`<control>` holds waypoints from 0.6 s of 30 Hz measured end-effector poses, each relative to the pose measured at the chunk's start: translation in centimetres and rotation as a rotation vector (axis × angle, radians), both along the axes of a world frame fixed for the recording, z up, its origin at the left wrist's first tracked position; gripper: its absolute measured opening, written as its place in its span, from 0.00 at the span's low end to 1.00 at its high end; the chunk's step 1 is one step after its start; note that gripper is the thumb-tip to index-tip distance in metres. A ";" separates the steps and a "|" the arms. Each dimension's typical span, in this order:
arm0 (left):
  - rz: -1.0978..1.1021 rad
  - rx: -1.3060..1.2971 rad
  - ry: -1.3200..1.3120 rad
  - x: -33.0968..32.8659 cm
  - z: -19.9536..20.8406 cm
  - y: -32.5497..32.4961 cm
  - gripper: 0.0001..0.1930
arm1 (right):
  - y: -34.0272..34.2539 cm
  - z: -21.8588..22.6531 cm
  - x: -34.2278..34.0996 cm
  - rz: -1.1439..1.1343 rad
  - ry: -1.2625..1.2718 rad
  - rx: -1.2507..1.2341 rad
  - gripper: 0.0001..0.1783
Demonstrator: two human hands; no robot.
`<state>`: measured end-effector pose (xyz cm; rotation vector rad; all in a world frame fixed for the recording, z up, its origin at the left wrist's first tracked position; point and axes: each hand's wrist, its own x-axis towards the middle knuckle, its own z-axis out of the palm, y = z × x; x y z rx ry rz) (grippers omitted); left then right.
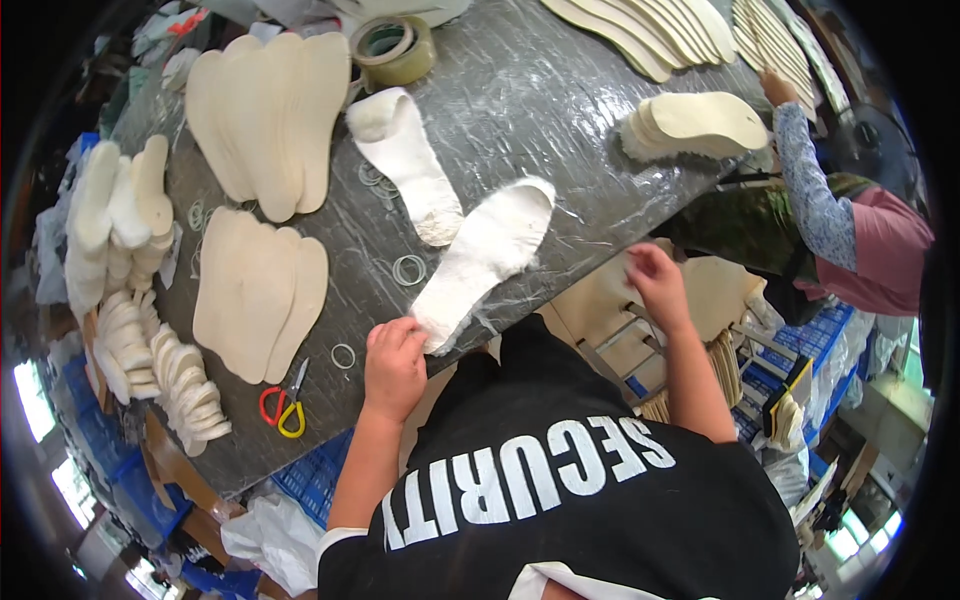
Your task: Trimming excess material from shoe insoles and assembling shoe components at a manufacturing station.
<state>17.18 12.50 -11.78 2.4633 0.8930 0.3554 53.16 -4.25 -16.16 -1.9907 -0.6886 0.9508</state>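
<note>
A white fleecy insole [490, 245] lies slantwise near the table's front edge. My left hand [395, 368] has its fingers closed on the insole's near end, at the table edge. My right hand [657, 285] is off to the right, beyond the table's edge. Its fingers are loosely bent and apart, slightly blurred, and nothing shows in them. Behind the first insole, a second white insole [405, 160] lies with one end curled up and its other end touching or just under the first.
Cream insole stacks [265, 120] fan out left on the dark table [500, 90]. Scissors [285, 405], rubber bands [409, 270] and tape rolls [400, 55] lie around. Rolled insole bundles [150, 350] line the left edge. Another insole stack [695, 125] sits right, near a co-worker's arm [815, 190].
</note>
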 end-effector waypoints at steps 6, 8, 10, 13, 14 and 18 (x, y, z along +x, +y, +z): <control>0.151 -0.078 -0.064 0.4 0.1 0.7 0.07 | -13.2 -4.2 6.7 0.412 -0.557 -0.738 0.13; 0.174 -0.115 -0.049 0.4 0.1 0.6 0.07 | -13.3 -5.9 6.9 0.411 -0.612 -0.469 0.12; 0.189 -0.156 -0.046 -0.8 0.1 0.7 0.08 | -10.3 -4.5 6.0 0.279 -0.514 -0.591 0.10; 0.321 -0.487 -0.158 -2.1 0.0 0.7 0.07 | -5.4 -2.8 6.7 0.322 -0.320 -0.804 0.07; 0.421 -0.408 -0.170 -2.4 0.0 0.7 0.06 | -6.8 -4.9 7.2 0.271 -0.529 -0.567 0.07; 0.778 -0.195 -0.163 -5.3 -0.4 2.8 0.05 | -1.8 -0.4 7.5 0.482 -0.542 -0.724 0.08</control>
